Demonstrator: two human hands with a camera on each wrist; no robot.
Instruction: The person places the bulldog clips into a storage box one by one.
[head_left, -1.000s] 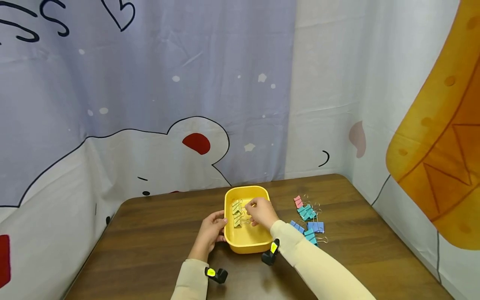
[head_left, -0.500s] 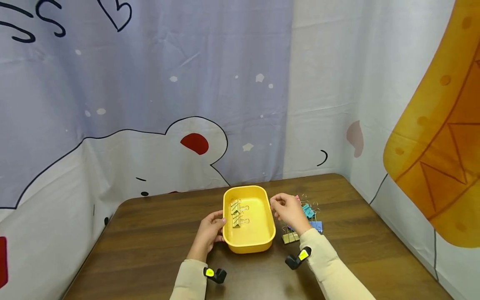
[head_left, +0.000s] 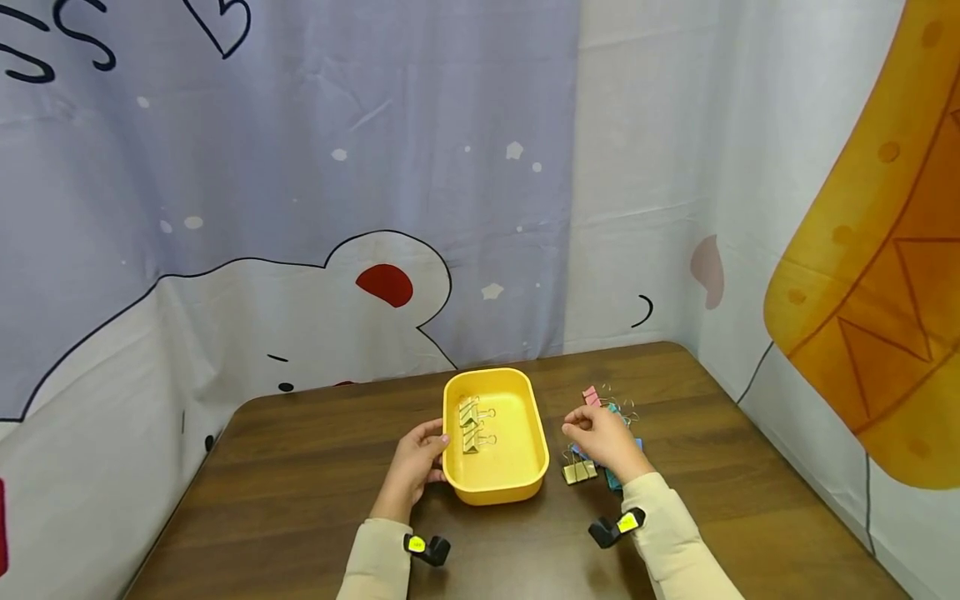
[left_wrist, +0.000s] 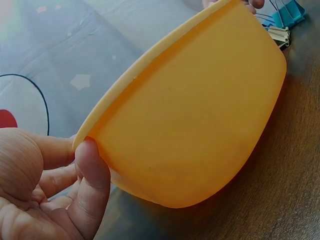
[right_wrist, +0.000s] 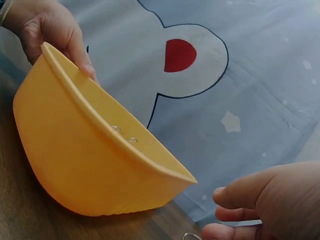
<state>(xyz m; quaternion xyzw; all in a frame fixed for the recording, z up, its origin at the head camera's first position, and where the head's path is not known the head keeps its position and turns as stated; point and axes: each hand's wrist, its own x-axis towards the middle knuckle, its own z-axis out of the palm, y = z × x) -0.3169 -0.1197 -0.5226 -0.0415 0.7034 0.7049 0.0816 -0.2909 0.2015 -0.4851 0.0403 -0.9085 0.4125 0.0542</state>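
Note:
A yellow plastic tray (head_left: 497, 492) stands on the table, holding gold binder clips (head_left: 470, 439) along its left side. My left hand (head_left: 416, 462) grips the tray's left rim; in the left wrist view the thumb (left_wrist: 91, 172) shows against the outer wall. To the right of the tray, my right hand (head_left: 606, 437) hovers over a cluster of binder clips, its fingers loosely bent with nothing seen between them. Near its fingers lie a gold binder clip (head_left: 580, 472) and a pink binder clip (head_left: 592, 396). Teal binder clips (left_wrist: 289, 14) and blue ones are partly hidden behind that hand.
The brown wooden table (head_left: 315, 500) ends at a printed curtain (head_left: 300, 192) behind and to the right. A camera strap is worn on each wrist, over cream sleeves (head_left: 378, 558).
My right hand has left the tray's inside and moved right, over the clips, uncovering the tray's right half. The left hand keeps its grip on the rim.

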